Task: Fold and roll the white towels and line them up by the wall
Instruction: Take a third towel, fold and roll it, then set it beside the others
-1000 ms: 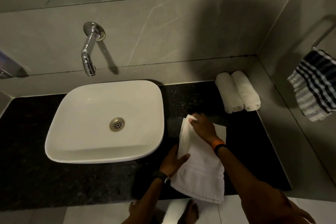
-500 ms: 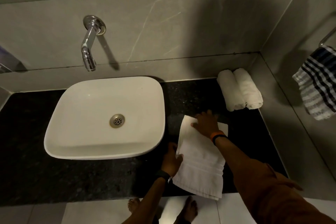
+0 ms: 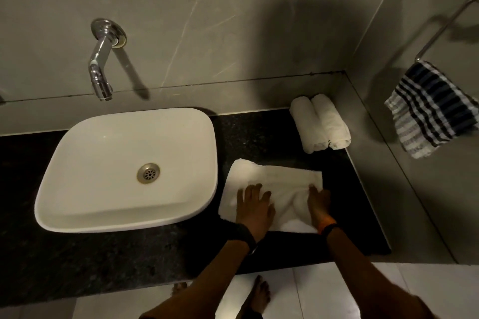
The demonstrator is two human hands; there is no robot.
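Observation:
A white towel [image 3: 274,176] lies folded flat on the black counter [image 3: 129,261], just right of the basin. My left hand [image 3: 255,206] rests on its near left part with fingers spread. My right hand [image 3: 318,202] presses on the towel's right side, fingers together, with bunched cloth between the two hands. Two rolled white towels [image 3: 320,124] lie side by side in the back right corner, against the walls.
A white basin [image 3: 77,189] fills the counter's left half, with a chrome tap [image 3: 101,65] on the wall above it. A blue-and-white checked cloth [image 3: 432,109] hangs from a rail on the right wall. My feet show on the floor tiles below.
The long towel that hung over the counter's front edge now lies folded shorter, wholly on the counter. Both hands have come down side by side onto its near part.

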